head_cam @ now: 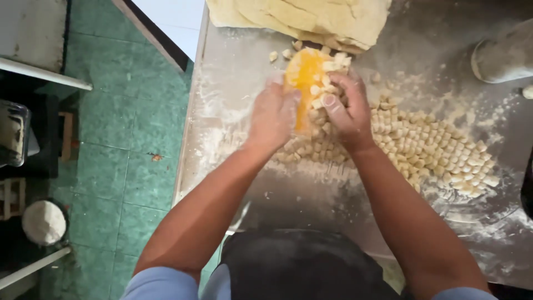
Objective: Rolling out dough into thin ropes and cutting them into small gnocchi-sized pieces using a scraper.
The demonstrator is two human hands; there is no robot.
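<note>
While both hands meet near the middle of the floured table [233,72], one yellow scraper [302,83] stands between them. The left hand [273,114] lies flat against the scraper's left face, fingers straight and pressed to it rather than curled round it. The right hand [347,108] is clenched on a clump of small dough pieces [325,94], which it presses against the scraper's right face.

One long heap of cut dough pieces [433,147] (far too many to count) runs from the hands towards the table's right edge, touching the right wrist. About four stray pieces [280,54] lie apart just above the scraper. One folded sheet of pale dough [311,16] rests at the table's far edge, just beyond those strays. One grey rounded object [502,55] sits near the far right corner; what it is cannot be told.

Off the table's left edge lies a green tiled floor [111,144], and one round container of white flour [43,222] stands low at the left.
</note>
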